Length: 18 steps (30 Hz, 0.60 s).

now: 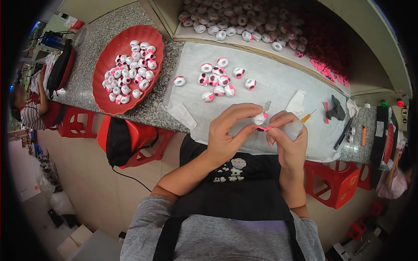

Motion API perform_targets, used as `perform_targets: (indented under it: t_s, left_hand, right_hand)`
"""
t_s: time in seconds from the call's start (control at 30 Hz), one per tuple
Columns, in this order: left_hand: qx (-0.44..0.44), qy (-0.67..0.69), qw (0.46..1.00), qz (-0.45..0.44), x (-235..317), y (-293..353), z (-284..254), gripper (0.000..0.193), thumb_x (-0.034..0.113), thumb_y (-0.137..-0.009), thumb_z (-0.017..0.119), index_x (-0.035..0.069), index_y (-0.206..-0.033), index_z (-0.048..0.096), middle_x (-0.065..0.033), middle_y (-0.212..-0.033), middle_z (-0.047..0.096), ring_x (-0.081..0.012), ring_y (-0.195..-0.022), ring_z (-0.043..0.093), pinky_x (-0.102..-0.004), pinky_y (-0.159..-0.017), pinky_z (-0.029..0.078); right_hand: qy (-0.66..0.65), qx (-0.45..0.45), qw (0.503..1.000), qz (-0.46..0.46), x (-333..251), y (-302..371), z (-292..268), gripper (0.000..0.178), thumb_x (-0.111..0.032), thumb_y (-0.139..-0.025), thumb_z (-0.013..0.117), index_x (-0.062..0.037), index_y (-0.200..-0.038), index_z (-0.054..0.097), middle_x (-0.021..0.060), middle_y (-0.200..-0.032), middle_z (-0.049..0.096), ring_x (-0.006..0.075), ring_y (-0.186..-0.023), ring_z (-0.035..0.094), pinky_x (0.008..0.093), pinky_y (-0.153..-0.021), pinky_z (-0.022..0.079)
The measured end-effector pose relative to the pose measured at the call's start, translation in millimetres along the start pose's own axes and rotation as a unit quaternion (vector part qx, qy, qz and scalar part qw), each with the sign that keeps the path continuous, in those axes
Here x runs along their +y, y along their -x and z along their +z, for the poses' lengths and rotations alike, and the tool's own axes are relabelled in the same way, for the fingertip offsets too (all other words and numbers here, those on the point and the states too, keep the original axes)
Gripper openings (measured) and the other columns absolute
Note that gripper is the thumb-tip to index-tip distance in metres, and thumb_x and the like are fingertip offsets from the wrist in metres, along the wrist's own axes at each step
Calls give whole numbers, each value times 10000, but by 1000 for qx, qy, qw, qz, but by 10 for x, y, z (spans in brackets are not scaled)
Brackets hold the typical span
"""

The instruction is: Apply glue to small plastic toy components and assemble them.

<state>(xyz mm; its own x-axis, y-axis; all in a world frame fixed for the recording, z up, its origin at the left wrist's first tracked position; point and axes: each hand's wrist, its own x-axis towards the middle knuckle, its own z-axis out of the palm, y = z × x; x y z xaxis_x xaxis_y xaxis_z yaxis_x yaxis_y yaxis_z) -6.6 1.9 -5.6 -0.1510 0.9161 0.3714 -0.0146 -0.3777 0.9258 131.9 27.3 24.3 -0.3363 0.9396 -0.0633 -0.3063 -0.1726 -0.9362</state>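
Note:
Over the near edge of the white sheet, my left hand point(224, 132) pinches a small rounded white toy piece point(260, 118) between thumb and fingers. My right hand point(288, 132) is closed beside it, its fingertips gripping a small pink-and-black part point(264, 128) that touches or nearly touches the white piece. A whitish covering shows on a right finger. Beyond my hands lies a loose group of white-and-pink toy pieces point(218, 79), each with an opening or dark patches.
A red scalloped bowl point(99, 82) of similar pieces stands left. Behind, a shelf bin point(257, 45) holds many white pieces and pink parts. On the white sheet point(261, 65) lie a yellow-handled tool point(307, 116) and a black cloth point(335, 109). Red stools point(337, 185) flank me; people sit at both sides.

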Motion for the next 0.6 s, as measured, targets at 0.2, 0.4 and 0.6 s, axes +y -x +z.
perform_targets:
  t_s: [0.2,0.4,0.6]
  left_hand:
    - [-48,-24,999,5,78,16,-14,276,-96,-649,546,-22,-913,517,-145,-985,501,-218,-934,479,-295,-789,386]
    - [-56,27,998,-11,39,44,-20,287,-71,-665,555,-14,-942,504,-152,-987,497,-216,-936,476,-299,-789,386]
    - [-35,204,970,-131,100,24,-11,260,-5,-690,566,-24,-939,497,-158,-966,509,-214,-921,488,-333,-844,351]
  right_hand:
    - [-26,13,1000,7,48,20,0,95,20,-674,553,10,-724,473,90,-712,458,113,-508,430,210,-449,343]
    - [-13,27,1000,3,84,38,-1,105,35,-671,547,4,-720,460,89,-718,458,109,-526,434,207,-453,344]
    - [63,46,995,-63,94,68,18,176,66,-621,579,-3,-734,463,76,-717,471,99,-544,443,187,-463,347]
